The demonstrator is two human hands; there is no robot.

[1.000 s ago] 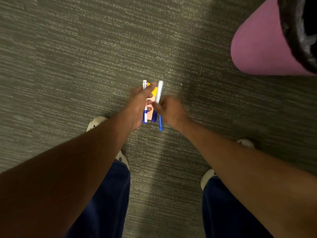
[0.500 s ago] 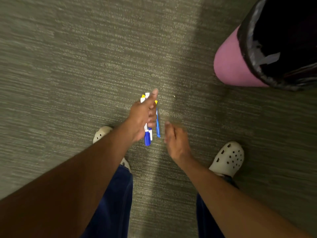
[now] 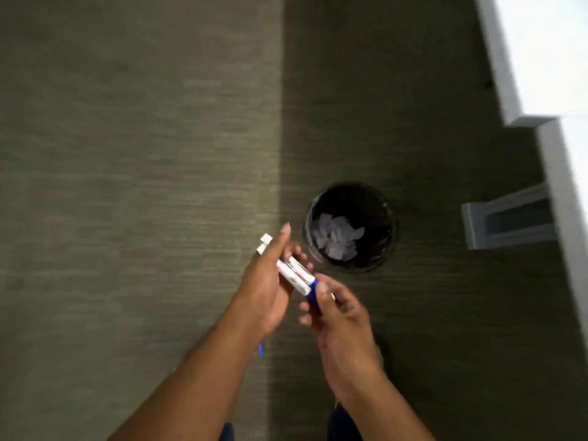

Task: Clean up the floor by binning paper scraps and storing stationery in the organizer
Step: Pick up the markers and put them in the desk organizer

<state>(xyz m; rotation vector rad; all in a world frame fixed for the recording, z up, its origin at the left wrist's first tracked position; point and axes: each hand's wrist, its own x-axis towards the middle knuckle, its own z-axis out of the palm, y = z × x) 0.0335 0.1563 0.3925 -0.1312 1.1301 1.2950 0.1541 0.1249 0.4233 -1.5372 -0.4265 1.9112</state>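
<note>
My left hand (image 3: 267,291) is closed around a bundle of white markers with blue caps (image 3: 294,273), held above the carpet and pointing up-left. My right hand (image 3: 337,316) pinches the bundle's blue cap end (image 3: 313,294) between thumb and fingers. A small blue tip (image 3: 261,349) pokes out beside my left forearm. Just right of the hands stands the round bin with a black liner (image 3: 389,237), seen from above, with white paper scraps (image 3: 339,238) lying inside it.
Grey-green carpet (image 3: 127,186) fills the view, darker in shadow on the right half. A white furniture edge (image 3: 560,173) runs down the right side. A pale open rectangular frame (image 3: 506,218) sticks out from it near the bin.
The view has risen, so the bin now shows from above with scraps inside. My right hand, open and apart half a second ago, has come back onto the markers' blue end.
</note>
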